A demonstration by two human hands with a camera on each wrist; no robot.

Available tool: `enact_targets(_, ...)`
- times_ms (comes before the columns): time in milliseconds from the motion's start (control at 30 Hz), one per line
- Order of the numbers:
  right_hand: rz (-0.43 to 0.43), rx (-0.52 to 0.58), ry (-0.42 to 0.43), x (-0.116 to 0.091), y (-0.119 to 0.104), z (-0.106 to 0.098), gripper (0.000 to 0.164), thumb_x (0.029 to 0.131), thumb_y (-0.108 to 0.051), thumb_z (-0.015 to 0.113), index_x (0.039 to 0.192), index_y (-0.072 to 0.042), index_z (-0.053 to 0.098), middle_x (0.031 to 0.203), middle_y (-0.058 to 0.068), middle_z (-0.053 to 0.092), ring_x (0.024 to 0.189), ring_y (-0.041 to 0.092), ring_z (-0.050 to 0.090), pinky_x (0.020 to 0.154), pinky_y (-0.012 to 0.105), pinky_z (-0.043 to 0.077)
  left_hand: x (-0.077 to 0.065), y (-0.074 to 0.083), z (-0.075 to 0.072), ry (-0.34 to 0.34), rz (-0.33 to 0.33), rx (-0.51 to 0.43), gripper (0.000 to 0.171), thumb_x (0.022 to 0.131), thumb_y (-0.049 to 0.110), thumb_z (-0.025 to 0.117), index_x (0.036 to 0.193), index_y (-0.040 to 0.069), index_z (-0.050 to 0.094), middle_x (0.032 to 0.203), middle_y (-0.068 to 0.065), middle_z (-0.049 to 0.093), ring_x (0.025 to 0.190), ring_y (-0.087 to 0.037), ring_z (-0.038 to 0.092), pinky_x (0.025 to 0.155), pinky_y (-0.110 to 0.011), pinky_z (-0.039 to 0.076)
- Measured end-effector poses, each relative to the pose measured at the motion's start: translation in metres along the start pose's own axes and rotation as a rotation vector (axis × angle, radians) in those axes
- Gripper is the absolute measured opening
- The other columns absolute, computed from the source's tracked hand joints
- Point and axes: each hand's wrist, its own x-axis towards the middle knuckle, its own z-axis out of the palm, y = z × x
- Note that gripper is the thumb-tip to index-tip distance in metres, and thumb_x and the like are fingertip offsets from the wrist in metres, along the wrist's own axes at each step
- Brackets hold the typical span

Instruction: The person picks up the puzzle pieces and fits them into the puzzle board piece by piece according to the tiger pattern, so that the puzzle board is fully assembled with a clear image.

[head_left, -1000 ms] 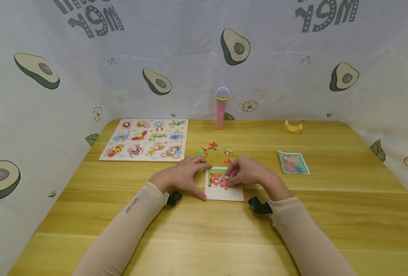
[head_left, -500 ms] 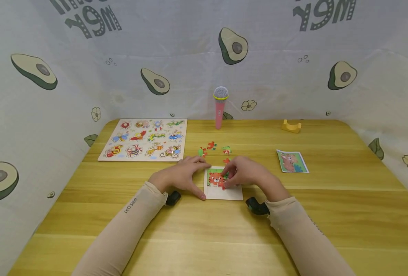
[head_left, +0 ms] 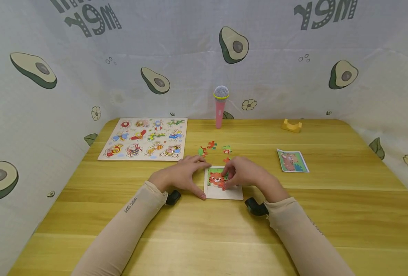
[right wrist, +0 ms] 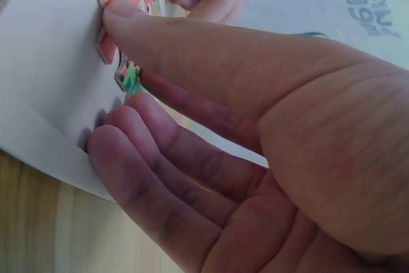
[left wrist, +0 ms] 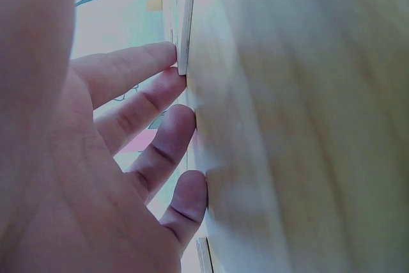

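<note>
"Right wrist view first: where's your red puzzle piece (right wrist: 110,49)?"

"On the white board (head_left: 224,195), at the lower edge of the tiger picture (head_left: 215,178). Your right hand (head_left: 244,171) appears to pinch it between thumb and forefinger; your left hand (head_left: 185,173) lies spread along the board's left edge."

"How should you seat it?"

"Brace the board with your left, line up the tabs, then press evenly until the piece sits flat."

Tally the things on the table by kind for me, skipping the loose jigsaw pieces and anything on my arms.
Boards: 2 (insect board, tiger board)
Picture card: 1
Microphone: 1
Yellow holder: 1
Total: 5
</note>
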Motion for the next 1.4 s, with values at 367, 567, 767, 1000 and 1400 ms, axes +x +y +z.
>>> enact_targets(367,0.009,-0.027,-0.004,-0.0009,-0.0025,0.0004,0.025,0.081,-0.014,0.085,0.102,-0.005,0.073,0.078,0.004,0.061,0.067,0.016,0.055,0.06,0.03,0.047,0.0,-0.0009,-0.0006,-0.001,0.003,-0.003,0.103,0.069,0.064,0.085,0.154,0.021,0.044,0.149,0.002,0.039,0.134,-0.024,0.033,0.112,-0.045,0.027)
enact_targets(567,-0.001,-0.029,-0.017,-0.0014,-0.002,-0.0001,0.025,0.081,-0.012,0.085,0.102,-0.005,0.073,0.079,0.004,0.061,0.068,0.016,0.054,0.062,0.03,0.047,0.0,-0.0008,-0.0009,-0.002,0.011,-0.014,0.103,0.069,0.064,0.085,0.153,0.021,0.044,0.15,0.0,0.039,0.134,-0.025,0.033,0.112,-0.045,0.027)
enact_targets(767,0.005,-0.04,-0.011,-0.0005,-0.0017,0.0003,0.024,0.083,-0.012,0.083,0.103,-0.005,0.072,0.08,0.004,0.061,0.068,0.017,0.054,0.061,0.03,0.047,0.0001,-0.0011,-0.0002,-0.002,0.019,-0.013,0.101,0.07,0.064,0.084,0.153,0.022,0.044,0.15,0.0,0.039,0.133,-0.025,0.033,0.112,-0.046,0.027)
enact_targets(1000,0.016,-0.047,-0.004,0.0011,-0.0015,0.0016,0.025,0.083,-0.013,0.084,0.104,-0.005,0.072,0.08,0.005,0.06,0.068,0.017,0.054,0.061,0.03,0.046,-0.0015,-0.0017,-0.0003,0.008,0.039,-0.023,0.094,0.071,0.062,0.084,0.151,0.031,0.047,0.148,0.0,0.038,0.135,-0.028,0.032,0.112,-0.049,0.026)
enact_targets(1400,-0.012,-0.041,-0.01,0.0008,-0.0008,-0.0003,0.022,0.083,-0.01,0.083,0.101,-0.004,0.071,0.078,0.004,0.06,0.067,0.016,0.054,0.06,0.029,0.047,-0.0009,-0.0015,-0.0001,0.006,0.055,-0.017,0.084,0.072,0.062,0.084,0.145,0.033,0.055,0.141,0.002,0.041,0.129,-0.026,0.034,0.109,-0.048,0.028)
